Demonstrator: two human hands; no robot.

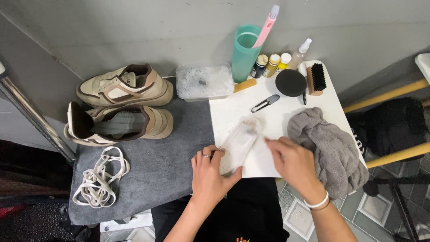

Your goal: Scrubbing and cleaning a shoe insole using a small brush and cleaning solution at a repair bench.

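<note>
Centre frame, my left hand [210, 172] pinches the pale insole [238, 143] flat on the white board [233, 112]; right hand [291, 163], fingers curled, presses beside the grey towel [333, 148].

One camera only — worn on my head, looking steeply down past my forearms at the white table [322, 96] and grey mat [156, 166] close before me. It faces the wall, and floor tiles show at the lower right.

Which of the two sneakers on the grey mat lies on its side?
The nearer sneaker, by the loose laces: its opening faces the camera, showing its inside. The other sneaker, against the wall, stands on its sole.
</note>
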